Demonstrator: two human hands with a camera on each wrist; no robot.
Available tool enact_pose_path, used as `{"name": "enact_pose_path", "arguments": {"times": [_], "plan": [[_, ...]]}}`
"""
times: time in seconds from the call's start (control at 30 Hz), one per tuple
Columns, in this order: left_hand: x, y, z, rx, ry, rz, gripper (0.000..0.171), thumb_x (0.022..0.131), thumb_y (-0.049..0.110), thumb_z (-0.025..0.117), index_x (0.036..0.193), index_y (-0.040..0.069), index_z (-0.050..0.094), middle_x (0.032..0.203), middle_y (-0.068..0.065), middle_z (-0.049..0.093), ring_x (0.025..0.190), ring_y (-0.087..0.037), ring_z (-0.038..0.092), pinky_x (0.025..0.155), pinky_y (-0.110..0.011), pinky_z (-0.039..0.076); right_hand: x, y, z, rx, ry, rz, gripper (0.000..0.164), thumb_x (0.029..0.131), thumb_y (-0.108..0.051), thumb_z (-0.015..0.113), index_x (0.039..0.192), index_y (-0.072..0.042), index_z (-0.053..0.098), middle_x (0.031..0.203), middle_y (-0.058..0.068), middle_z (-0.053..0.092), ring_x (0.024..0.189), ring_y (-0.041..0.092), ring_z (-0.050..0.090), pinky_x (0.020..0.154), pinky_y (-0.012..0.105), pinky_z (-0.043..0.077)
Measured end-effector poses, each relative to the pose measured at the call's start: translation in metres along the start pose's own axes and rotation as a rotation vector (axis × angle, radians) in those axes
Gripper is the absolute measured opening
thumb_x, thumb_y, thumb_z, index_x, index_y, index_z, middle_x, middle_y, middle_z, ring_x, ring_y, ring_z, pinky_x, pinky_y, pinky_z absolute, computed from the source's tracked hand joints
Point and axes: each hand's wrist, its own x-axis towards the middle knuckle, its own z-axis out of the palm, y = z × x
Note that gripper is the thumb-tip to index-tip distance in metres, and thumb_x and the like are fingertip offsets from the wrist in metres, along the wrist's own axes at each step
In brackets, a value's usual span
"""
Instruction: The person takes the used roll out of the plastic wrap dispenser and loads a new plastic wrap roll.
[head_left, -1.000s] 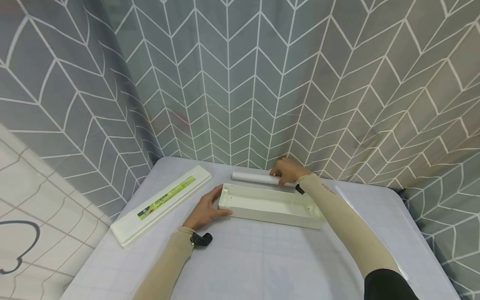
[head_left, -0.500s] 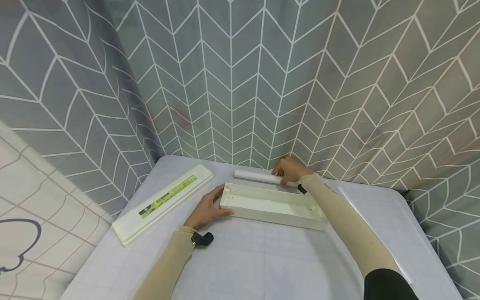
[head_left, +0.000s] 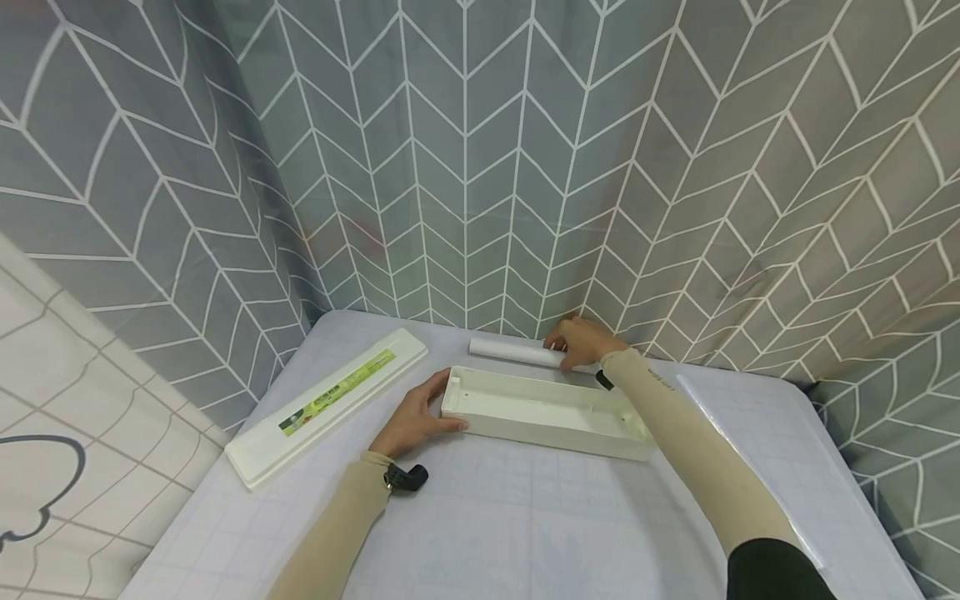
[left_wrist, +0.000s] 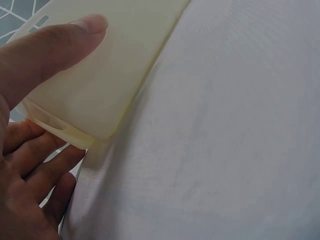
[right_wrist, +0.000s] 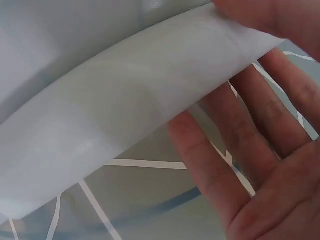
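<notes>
A long cream plastic box [head_left: 551, 429] without its cover sits mid-table. My left hand [head_left: 411, 421] grips its left end, the thumb along the near wall and the fingers behind the end; the left wrist view shows the thumb pressed on the box wall [left_wrist: 135, 55]. Behind the box lies a white roll [head_left: 510, 352]. My right hand [head_left: 581, 340] holds the roll toward its right end. In the right wrist view the thumb lies on one side of the roll [right_wrist: 105, 110] and the fingertips touch the other. The roll's right end is hidden by the hand and sleeve.
A long cream lid [head_left: 330, 404] with a green label lies slantwise at the left. A thin clear strip [head_left: 697, 396] lies at the right, partly under my forearm. A grey patterned curtain [head_left: 465, 167] hangs along the table's back edge. White cloth covers the table [head_left: 480, 533].
The head view has shifted very slightly. Both hands, the box, the roll and the lid keep their places.
</notes>
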Motion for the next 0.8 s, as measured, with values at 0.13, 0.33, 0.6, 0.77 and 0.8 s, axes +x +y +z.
{"name": "enact_pose_path", "arguments": {"times": [0.13, 0.33, 0.6, 0.77, 0.8], "plan": [[0.0, -0.0017, 0.0005, -0.001, -0.002, 0.007, 0.104, 0.079, 0.023, 0.096, 0.164, 0.014, 0.039, 0.165, -0.013, 0.047, 0.158, -0.035, 0.037, 0.132, -0.051, 0.027, -0.001, -0.0006, 0.0015, -0.008, -0.017, 0.016, 0.046, 0.074, -0.012, 0.093, 0.119, -0.008, 0.08, 0.112, 0.008, 0.081, 0.105, 0.024, 0.076, 0.096, 0.045, 0.062], [0.0003, -0.0017, 0.0002, -0.003, 0.003, 0.009, 0.103, 0.078, 0.026, 0.097, 0.164, 0.016, 0.04, 0.164, -0.012, 0.048, 0.158, -0.035, 0.038, 0.132, -0.051, 0.027, -0.0025, -0.0035, 0.0009, -0.007, -0.016, 0.019, 0.046, 0.075, -0.012, 0.093, 0.119, -0.008, 0.079, 0.115, 0.009, 0.081, 0.107, 0.026, 0.076, 0.097, 0.047, 0.062], [-0.0002, -0.0006, 0.0004, -0.002, 0.005, 0.013, 0.103, 0.078, 0.025, 0.097, 0.164, 0.016, 0.04, 0.165, -0.011, 0.048, 0.158, -0.034, 0.037, 0.132, -0.051, 0.027, -0.0041, -0.0067, 0.0001, -0.022, -0.011, 0.017, 0.044, 0.075, -0.013, 0.093, 0.117, -0.008, 0.08, 0.116, 0.01, 0.081, 0.106, 0.027, 0.077, 0.096, 0.047, 0.062], [-0.0003, -0.0007, 0.0003, 0.01, 0.004, 0.008, 0.103, 0.079, 0.025, 0.097, 0.164, 0.016, 0.04, 0.165, -0.012, 0.048, 0.158, -0.034, 0.037, 0.132, -0.051, 0.027, -0.0046, -0.0071, 0.0001, -0.018, -0.018, 0.011, 0.044, 0.075, -0.012, 0.093, 0.117, -0.008, 0.08, 0.116, 0.01, 0.081, 0.105, 0.028, 0.077, 0.096, 0.047, 0.063], [-0.0001, -0.0008, 0.0004, 0.012, 0.003, 0.008, 0.103, 0.079, 0.025, 0.096, 0.164, 0.015, 0.04, 0.165, -0.012, 0.048, 0.158, -0.034, 0.037, 0.132, -0.051, 0.027, -0.005, -0.007, 0.0001, -0.018, -0.022, 0.011, 0.045, 0.075, -0.013, 0.093, 0.117, -0.008, 0.08, 0.117, 0.01, 0.08, 0.106, 0.028, 0.077, 0.096, 0.047, 0.062]]}}
